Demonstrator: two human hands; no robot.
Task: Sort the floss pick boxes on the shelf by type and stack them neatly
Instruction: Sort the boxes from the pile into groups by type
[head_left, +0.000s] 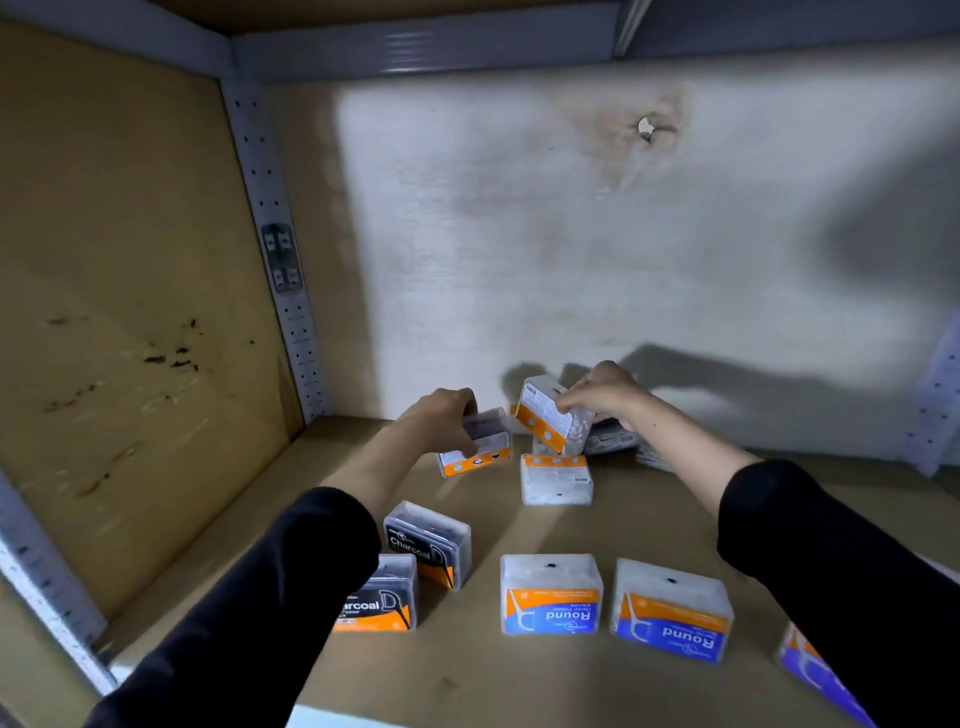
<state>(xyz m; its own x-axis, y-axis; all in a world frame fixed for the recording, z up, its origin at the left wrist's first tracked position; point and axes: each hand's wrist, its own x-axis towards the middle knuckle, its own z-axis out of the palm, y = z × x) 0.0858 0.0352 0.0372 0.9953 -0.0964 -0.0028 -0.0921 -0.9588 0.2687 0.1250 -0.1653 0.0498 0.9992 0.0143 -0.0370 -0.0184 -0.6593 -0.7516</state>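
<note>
Step in hand, by judgement: collection of loose boxes from the rear of the shelf (649, 499); sorting barely begun, no stacks formed. Left hand (441, 415) clamped over a dark-filled box (475, 447), fingers on top, thumb in front, box at or just above the shelf board. Right hand (605, 395) pinching a tilted white-filled box (550, 415), raised clear of the board. Directly in front of the tilted box: one white box (556, 479) lying flat. Behind and right of it: more boxes, partly hidden. Nearer the shelf's front edge: two Charcoal boxes (428, 543) to the left, Round boxes (551, 595) to the right. Next move, by judgement: dark box to the Charcoal pair, white box to the Round group, edges squared.
</note>
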